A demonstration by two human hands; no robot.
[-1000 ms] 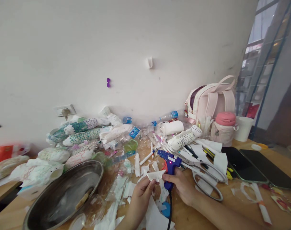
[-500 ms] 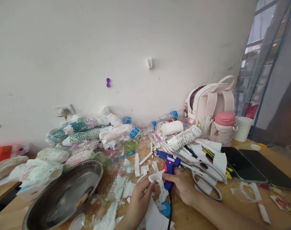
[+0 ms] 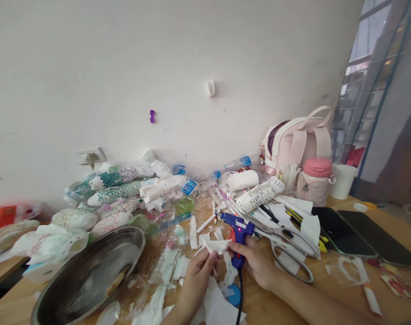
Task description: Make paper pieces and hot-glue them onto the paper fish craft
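Observation:
My left hand (image 3: 196,276) pinches a small folded piece of white paper (image 3: 216,246) between thumb and fingertips. A blue hot glue gun (image 3: 239,231) with a lit red light sits in my right hand (image 3: 259,265), its nozzle pointing up and left. The right index finger reaches toward the paper's right end; whether it touches is hard to tell. Under the hands lie white paper scraps (image 3: 182,267) and a blue bottle cap (image 3: 234,295). Large scissors (image 3: 288,246) rest just right of the glue gun.
An oval metal basin (image 3: 90,275) stands at the left. Behind it are several paper-covered fish shapes (image 3: 115,193) and plastic bottles (image 3: 189,186). To the right are a pink backpack (image 3: 298,140), a pink-lidded flask (image 3: 316,180), a white cup (image 3: 343,181) and a dark phone (image 3: 344,232).
The paper in my left hand has turned and now shows a wider, flatter face. My left fingers have shifted slightly; the right hand and glue gun have stayed almost still.

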